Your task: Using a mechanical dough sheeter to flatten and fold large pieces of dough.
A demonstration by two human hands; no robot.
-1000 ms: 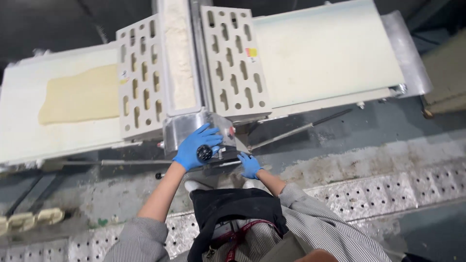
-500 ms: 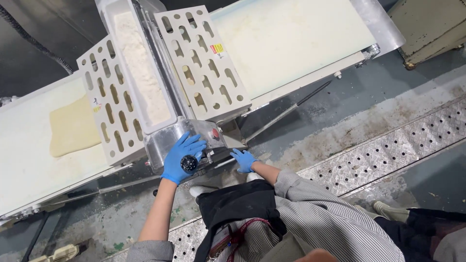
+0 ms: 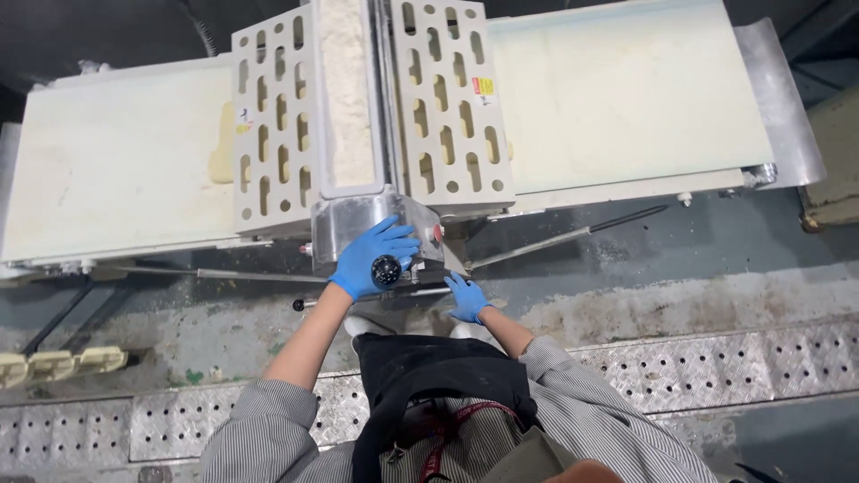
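I stand at a dough sheeter with white conveyor belts point(image 3: 116, 161) on both sides. My left hand point(image 3: 369, 255), in a blue glove, cups a black ball knob point(image 3: 386, 270) on the front of the metal roller housing point(image 3: 344, 219), with its fingers stretched up onto the housing. My right hand point(image 3: 467, 297), also in a blue glove, curls around a thin metal rod point(image 3: 428, 291) just below the housing. A pale dough sheet point(image 3: 221, 148) lies on the left belt, mostly hidden under the left slotted guard point(image 3: 273, 116). A red button point(image 3: 438, 233) sits beside my left hand.
A flour trough point(image 3: 344, 89) runs between the two slotted guards point(image 3: 452, 98). The right belt point(image 3: 626, 98) carries no dough. Long metal rods point(image 3: 564, 237) angle out under the machine. Perforated metal floor plates point(image 3: 716, 367) lie at my feet, and pale plastic pieces point(image 3: 58, 362) lie at the left.
The dough sheet has travelled right along the left belt and now sits mostly under the left guard. My head view has shifted. Both hands stay at the housing's front.
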